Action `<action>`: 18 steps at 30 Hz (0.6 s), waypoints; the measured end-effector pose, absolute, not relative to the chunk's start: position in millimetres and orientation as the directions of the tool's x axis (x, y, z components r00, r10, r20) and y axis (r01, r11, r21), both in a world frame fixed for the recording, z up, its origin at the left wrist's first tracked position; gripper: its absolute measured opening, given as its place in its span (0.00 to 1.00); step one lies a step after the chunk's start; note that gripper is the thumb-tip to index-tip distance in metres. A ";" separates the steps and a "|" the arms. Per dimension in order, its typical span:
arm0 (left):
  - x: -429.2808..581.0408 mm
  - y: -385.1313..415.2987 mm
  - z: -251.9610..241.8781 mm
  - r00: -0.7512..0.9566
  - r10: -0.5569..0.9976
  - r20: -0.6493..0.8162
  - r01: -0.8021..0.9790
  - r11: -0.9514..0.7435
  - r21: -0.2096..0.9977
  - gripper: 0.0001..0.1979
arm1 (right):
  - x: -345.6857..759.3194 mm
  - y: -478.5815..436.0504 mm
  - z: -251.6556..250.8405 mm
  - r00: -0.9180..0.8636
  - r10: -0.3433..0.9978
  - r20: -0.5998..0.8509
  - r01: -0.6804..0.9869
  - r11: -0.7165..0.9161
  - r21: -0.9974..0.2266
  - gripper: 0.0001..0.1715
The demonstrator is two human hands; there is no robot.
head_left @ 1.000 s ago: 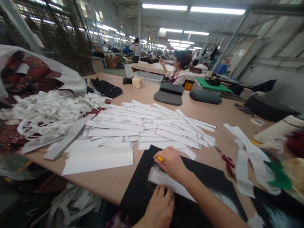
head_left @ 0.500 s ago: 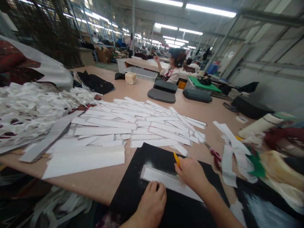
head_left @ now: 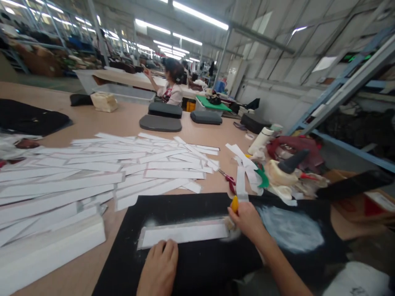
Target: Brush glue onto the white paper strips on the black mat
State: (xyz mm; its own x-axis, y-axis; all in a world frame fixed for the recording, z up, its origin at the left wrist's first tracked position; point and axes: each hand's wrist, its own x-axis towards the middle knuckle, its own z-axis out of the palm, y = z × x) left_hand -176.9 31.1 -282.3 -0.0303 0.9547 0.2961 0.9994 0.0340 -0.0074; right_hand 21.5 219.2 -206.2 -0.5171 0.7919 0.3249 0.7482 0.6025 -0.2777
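A long white strip (head_left: 183,233) lies flat on a black mat (head_left: 191,207), with a pale powdery smear along its edges. My right hand (head_left: 245,220) is shut around a yellow-handled tool (head_left: 235,204), probably a craft knife, at the strip's right end; its tip is hidden. My left hand (head_left: 159,267) rests on the mat, its fingertips at the strip's lower edge, holding nothing. Many cut white strips (head_left: 108,168) lie scattered on the tan table (head_left: 74,263) beyond and left of the mat. Red-handled scissors (head_left: 228,181) lie just past the mat's far edge.
A co-worker (head_left: 171,84) sits across the table behind several dark grey padded pieces (head_left: 160,123). To the right are white offcuts (head_left: 245,168) and a heap of fabric scraps (head_left: 286,174). A cardboard box (head_left: 361,209) stands at the right.
The view has swung right, so the table contents shift left. The strip now lies more level. My right hand has moved to the strip's right end, and the yellow tool stands more upright.
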 end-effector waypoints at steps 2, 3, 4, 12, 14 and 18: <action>-164.0 48.8 -271.4 -0.051 0.963 0.265 0.998 0.041 0.045 0.13 | 43.2 217.5 -203.4 -0.467 0.801 0.373 0.776 0.574 -0.261 0.18; -155.6 59.4 -267.1 -0.019 0.966 0.257 0.997 0.000 0.072 0.12 | 46.7 213.0 -203.0 -0.464 0.806 0.367 0.764 0.574 -0.295 0.18; -146.7 70.1 -264.0 0.034 0.968 0.248 0.993 -0.060 0.098 0.11 | 47.0 207.6 -203.3 -0.476 0.806 0.351 0.739 0.583 -0.337 0.17; -110.8 115.6 -251.1 0.199 0.980 0.013 0.966 -0.199 0.164 0.10 | 57.3 198.6 -212.2 -0.419 0.822 0.385 0.784 0.542 -0.303 0.15; -109.8 122.9 -244.1 0.184 0.982 -0.031 0.969 -0.176 0.175 0.11 | 64.3 200.9 -212.4 -0.440 0.820 0.367 0.768 0.555 -0.320 0.16; -98.6 143.0 -236.7 0.199 0.979 -0.031 0.964 -0.190 0.187 0.12 | 75.4 205.2 -206.3 -0.313 0.821 0.477 0.821 0.487 -0.300 0.17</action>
State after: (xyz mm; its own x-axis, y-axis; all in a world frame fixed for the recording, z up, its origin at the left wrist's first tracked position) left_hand -98.6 143.0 -236.7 0.1992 0.9795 -0.0308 0.9638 -0.1901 0.1871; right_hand 75.4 205.2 -206.3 -0.3129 0.8214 0.4768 0.8206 0.4866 -0.2998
